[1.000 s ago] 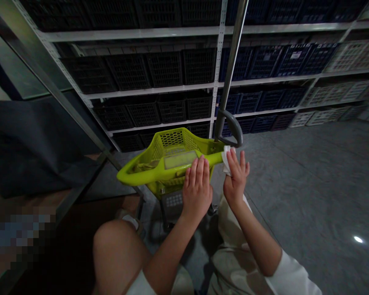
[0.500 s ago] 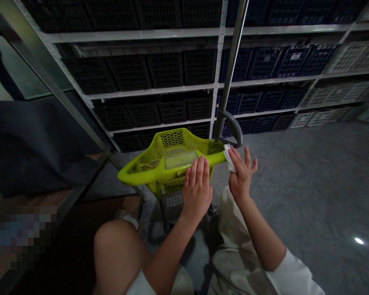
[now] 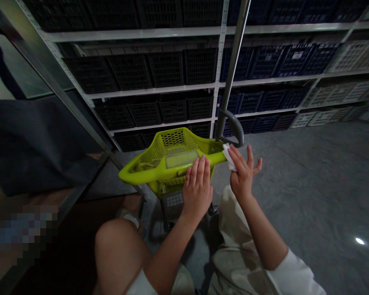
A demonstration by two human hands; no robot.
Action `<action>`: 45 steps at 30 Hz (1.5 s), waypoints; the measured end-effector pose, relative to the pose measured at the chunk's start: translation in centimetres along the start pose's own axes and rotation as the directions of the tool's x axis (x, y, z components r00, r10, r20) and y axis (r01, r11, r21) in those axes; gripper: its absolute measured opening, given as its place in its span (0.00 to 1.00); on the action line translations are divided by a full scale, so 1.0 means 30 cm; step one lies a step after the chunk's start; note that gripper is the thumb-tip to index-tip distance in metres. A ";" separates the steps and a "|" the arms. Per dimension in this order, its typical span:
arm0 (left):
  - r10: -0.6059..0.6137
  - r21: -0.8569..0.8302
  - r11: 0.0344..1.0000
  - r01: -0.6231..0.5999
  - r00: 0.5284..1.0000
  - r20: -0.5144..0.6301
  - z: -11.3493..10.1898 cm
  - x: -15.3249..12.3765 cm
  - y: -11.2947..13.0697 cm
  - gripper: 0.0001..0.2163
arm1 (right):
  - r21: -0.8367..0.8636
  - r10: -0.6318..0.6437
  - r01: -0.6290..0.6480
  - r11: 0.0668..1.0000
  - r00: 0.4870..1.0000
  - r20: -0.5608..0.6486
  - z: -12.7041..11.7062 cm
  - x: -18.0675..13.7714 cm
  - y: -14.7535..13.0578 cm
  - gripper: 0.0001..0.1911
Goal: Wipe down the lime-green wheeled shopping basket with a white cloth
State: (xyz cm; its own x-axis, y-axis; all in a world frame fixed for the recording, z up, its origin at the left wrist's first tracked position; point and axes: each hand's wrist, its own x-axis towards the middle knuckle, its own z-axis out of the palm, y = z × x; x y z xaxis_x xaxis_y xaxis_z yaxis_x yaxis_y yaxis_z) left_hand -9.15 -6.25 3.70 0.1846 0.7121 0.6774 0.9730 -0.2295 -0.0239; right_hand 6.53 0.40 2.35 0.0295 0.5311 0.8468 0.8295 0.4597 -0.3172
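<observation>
A small green cart (image 3: 192, 141) stands on the gray floor (image 3: 310, 184), directly in front of the person's knees. The left hand (image 3: 198, 188) lies on its green handle (image 3: 141, 177), near the clear panel (image 3: 183, 159). The fingers of this hand are straight and close together over the bar; the thumb is hidden, so I cannot tell if the hand grasps it firmly.

The right hand (image 3: 242, 176) is grasping a white cloth (image 3: 230, 157), which touches the right end of the handle. Its other fingers are spread away from the cloth. Just above this hand is a gray loop (image 3: 237, 128), beside the lower part of a metal pole (image 3: 233, 61) which rises at a slant.

Behind the cart there is a white shelf (image 3: 141, 33) with several levels. It carries black crates (image 3: 166, 69) on the left, dark blue crates (image 3: 266, 61) farther right, and pale crates (image 3: 350, 55) at the far right.
</observation>
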 end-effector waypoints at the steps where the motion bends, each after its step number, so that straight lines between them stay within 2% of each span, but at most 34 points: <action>1: 0.003 -0.002 1.000 -0.003 1.000 0.003 0.000 0.001 0.002 0.33 | -0.004 0.033 -0.033 0.999 0.999 -0.013 0.002 0.005 0.005 0.38; 5: 0.023 -0.013 1.000 -0.023 1.000 -0.015 0.009 0.003 0.009 0.33 | -0.015 0.098 -0.098 0.995 0.995 -0.006 -0.002 0.000 -0.054 0.37; 10: 0.004 -0.034 0.999 -0.006 0.999 -0.047 0.019 -0.002 0.006 0.31 | 0.019 -0.107 0.106 0.994 0.982 0.155 -0.022 -0.038 -0.152 0.37; 12: -0.003 -0.038 0.999 0.001 0.999 -0.046 0.016 -0.004 0.000 0.32 | 0.004 -0.159 0.160 0.987 0.973 0.166 -0.024 -0.041 -0.134 0.38; 14: 0.005 -0.035 0.999 -0.007 0.999 -0.031 0.008 -0.005 -0.007 0.32 | -0.022 -0.151 0.155 0.988 0.980 0.132 -0.021 -0.032 -0.081 0.38; 18: 0.021 -0.026 0.999 -0.022 1.000 -0.008 -0.001 -0.002 -0.010 0.33 | -0.012 -0.011 0.012 1.000 0.999 0.047 -0.007 -0.005 0.016 0.40; 20: 0.016 -0.025 1.000 -0.016 1.000 -0.008 0.000 -0.001 -0.007 0.33 | -0.010 0.039 -0.039 0.999 0.999 0.031 -0.006 -0.003 0.005 0.40; 22: 0.015 -0.032 0.999 -0.015 1.000 -0.006 0.004 -0.001 -0.003 0.33 | -0.013 0.040 -0.040 0.999 0.999 0.035 -0.010 -0.013 -0.048 0.39; 26: 0.024 -0.043 0.999 -0.024 1.000 -0.016 0.007 -0.002 -0.006 0.31 | 0.018 -0.103 0.101 0.995 0.985 0.138 -0.025 -0.043 -0.146 0.37; 29: 0.022 -0.024 0.999 -0.023 0.999 -0.027 0.005 -0.004 -0.012 0.31 | 0.014 -0.153 0.152 0.988 0.977 0.150 -0.028 -0.037 -0.103 0.36; 32: 0.022 -0.017 1.000 -0.022 1.000 -0.010 0.001 -0.003 -0.011 0.32 | -0.007 -0.074 0.075 0.997 0.995 0.072 -0.025 -0.009 -0.006 0.38; 34: 0.020 -0.022 1.000 -0.021 1.000 -0.008 0.002 -0.001 -0.005 0.33 | -0.009 -0.008 0.009 1.000 0.999 0.035 -0.024 0.005 0.020 0.39; 37: 0.014 -0.032 0.999 -0.015 1.000 -0.022 0.009 0.000 0.003 0.32 | -0.017 0.006 -0.006 1.000 0.999 0.042 -0.027 -0.003 -0.041 0.38; 41: 0.012 -0.032 0.999 -0.014 0.998 -0.058 0.019 -0.002 0.000 0.31 | 0.025 -0.126 0.124 0.992 0.978 0.167 -0.032 -0.040 -0.154 0.38; 43: 0.014 -0.023 1.000 -0.015 0.998 -0.058 0.019 -0.004 -0.006 0.31 | 0.038 -0.163 0.158 0.987 0.971 0.177 -0.031 -0.044 -0.146 0.37; 45: 0.012 -0.011 1.000 -0.013 0.999 -0.045 0.014 -0.005 -0.010 0.32 | 0.016 -0.143 0.143 0.990 0.981 0.134 -0.025 -0.032 -0.093 0.36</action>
State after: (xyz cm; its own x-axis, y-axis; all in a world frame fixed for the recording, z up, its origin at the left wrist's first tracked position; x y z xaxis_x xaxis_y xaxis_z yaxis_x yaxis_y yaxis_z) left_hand -9.41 -5.99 3.30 0.1902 0.6787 0.7093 0.9689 -0.2461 -0.0243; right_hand 4.61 -1.93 2.72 -0.1649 0.5504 0.8185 0.8164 0.5418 -0.2000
